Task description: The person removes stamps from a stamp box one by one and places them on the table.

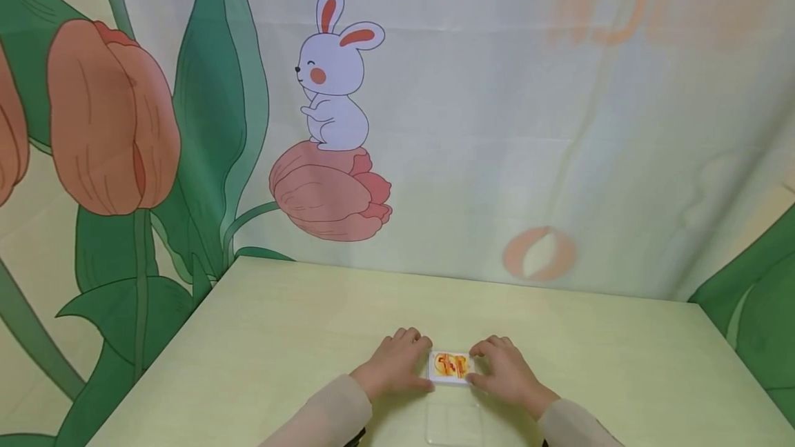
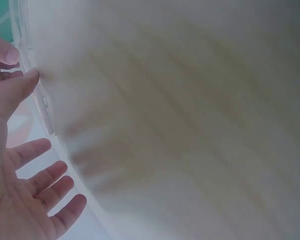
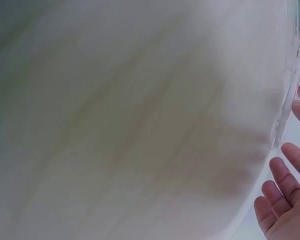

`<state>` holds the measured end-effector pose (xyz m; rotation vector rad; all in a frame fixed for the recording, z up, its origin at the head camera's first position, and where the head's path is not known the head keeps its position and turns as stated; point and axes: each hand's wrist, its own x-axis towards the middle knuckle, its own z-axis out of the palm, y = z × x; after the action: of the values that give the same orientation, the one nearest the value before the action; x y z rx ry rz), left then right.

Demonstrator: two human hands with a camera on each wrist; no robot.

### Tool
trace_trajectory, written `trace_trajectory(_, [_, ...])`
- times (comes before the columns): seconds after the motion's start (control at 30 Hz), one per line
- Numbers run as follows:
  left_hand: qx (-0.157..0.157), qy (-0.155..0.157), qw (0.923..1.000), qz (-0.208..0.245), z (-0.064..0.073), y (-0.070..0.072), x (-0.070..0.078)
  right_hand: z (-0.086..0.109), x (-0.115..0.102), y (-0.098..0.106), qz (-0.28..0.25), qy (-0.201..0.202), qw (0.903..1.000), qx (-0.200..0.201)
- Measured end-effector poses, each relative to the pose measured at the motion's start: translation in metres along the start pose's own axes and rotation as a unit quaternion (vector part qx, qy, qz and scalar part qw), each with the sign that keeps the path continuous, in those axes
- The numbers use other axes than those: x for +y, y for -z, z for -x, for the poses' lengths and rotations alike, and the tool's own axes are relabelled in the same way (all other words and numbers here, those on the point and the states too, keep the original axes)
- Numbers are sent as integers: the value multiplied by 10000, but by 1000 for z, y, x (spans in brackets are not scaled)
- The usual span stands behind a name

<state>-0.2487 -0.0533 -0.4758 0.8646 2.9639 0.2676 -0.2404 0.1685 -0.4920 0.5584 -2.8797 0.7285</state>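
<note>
Card stack (image 1: 450, 368) between left hand (image 1: 397, 364) and right hand (image 1: 506, 373), both loosely spread, thumbs at its near corners.

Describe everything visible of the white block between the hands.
The white block is a flat rectangle, an orange-yellow picture on top and some thickness showing at its near edge; material unclear. It lies picture up on the pale tabletop, beyond a clear tray-like piece. The left hand and right hand frame its ends; exact contact is unclear.
</note>
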Motion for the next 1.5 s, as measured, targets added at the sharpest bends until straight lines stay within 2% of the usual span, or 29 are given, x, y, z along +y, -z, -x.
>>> trace_trajectory(0.7, [-161,101,9998,106,-3,-6,-2,-3,1,-2,-290,-109,9992,-242])
trace_trajectory(1.0, [-176,118,9997,145,-4,-6,-2,-5,1,-2,-308,-259,9990,-203])
trace_trajectory(1.33, [-145,110,9998,121,-4,-7,-2,-6,1,-3,-637,-648,9958,-135])
trace_trajectory(1.5, [-129,79,9998,123,-3,-7,-1,-7,-1,-2,-1040,-887,9906,-102])
